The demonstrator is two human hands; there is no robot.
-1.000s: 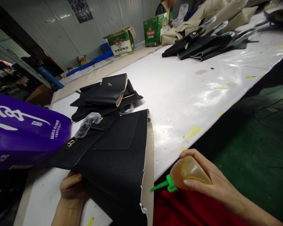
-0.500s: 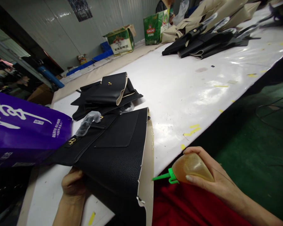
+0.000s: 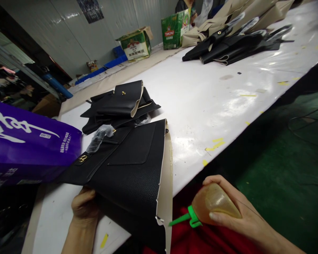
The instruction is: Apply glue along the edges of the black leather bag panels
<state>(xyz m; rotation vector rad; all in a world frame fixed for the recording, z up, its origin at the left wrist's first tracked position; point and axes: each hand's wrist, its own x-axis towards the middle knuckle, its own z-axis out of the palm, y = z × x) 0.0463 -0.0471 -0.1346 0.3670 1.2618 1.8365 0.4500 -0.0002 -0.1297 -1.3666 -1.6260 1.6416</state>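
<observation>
At a table (image 3: 196, 102), left grip (image 3: 83, 206) holds bag (image 3: 135, 176) from below; right grip (image 3: 234, 208) clasps bottle (image 3: 213, 203).

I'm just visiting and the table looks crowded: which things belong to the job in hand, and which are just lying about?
Job in hand:
Black bag piece, in the left hand
Squeeze bottle, in the right hand, its green nozzle close to the piece's pale edge
Folded black pieces behind, probably, being similar

Seemingly just lying about:
Purple bag
Tsingtao carton
Yellow scraps

black leather piece (image 3: 137, 176): slanted, pale-lined | amber bottle (image 3: 212, 201): tilted, green nozzle (image 3: 180, 219) leftward
</observation>
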